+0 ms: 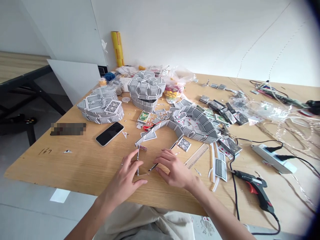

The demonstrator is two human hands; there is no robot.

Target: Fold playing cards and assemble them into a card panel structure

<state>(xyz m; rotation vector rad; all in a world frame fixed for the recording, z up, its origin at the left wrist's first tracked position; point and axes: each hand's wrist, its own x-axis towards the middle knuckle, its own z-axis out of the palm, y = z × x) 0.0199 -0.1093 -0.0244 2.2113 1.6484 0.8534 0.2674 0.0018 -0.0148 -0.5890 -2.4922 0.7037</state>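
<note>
Card band [178, 129], on edge at the frame's centre, seems to be in a shaping step; the next move probably calls for steadying both ends. Its long axis bends in an arch, ends toward the lower edge. The left hand [127, 173], thumb spread from fingers, touches one side; whether the right hand [172, 166] pinches the other cannot be told.

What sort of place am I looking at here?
Probably a small craft workspace, judging by the black glue gun with a red trigger, the curved strip of grey-patterned cards and, behind it, the lidded box made of similar cards.
</note>
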